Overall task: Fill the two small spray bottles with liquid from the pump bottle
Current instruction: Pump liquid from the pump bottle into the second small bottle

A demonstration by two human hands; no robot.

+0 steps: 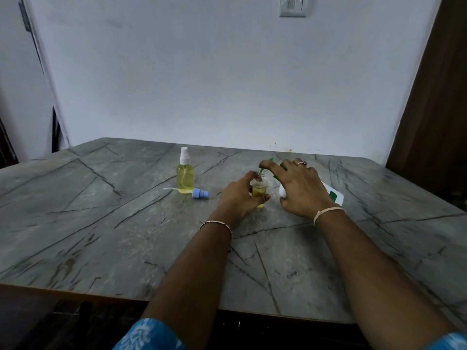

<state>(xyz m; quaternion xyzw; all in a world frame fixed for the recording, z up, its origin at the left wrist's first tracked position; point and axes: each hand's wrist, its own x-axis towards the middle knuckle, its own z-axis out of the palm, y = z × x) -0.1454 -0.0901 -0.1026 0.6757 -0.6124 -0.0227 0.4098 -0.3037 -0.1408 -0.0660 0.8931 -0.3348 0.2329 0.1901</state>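
Note:
A small clear spray bottle (259, 189), uncapped and partly holding yellow liquid, stands on the table (101, 223); my left hand (240, 195) grips its body. My right hand (300, 188) holds the white pump bottle (334, 194), tilted, with fingers over its green pump head (271, 161); the green spout points into the small bottle's neck. A second spray bottle (185, 176), full of yellow liquid with a white sprayer on top, stands to the left. A loose blue sprayer cap (200, 193) with its white tube lies beside it.
A white wall rises behind the table with a switch plate (293, 6) high up. A dark wooden panel (434, 97) stands at the right. The table's near edge runs across the bottom of the view.

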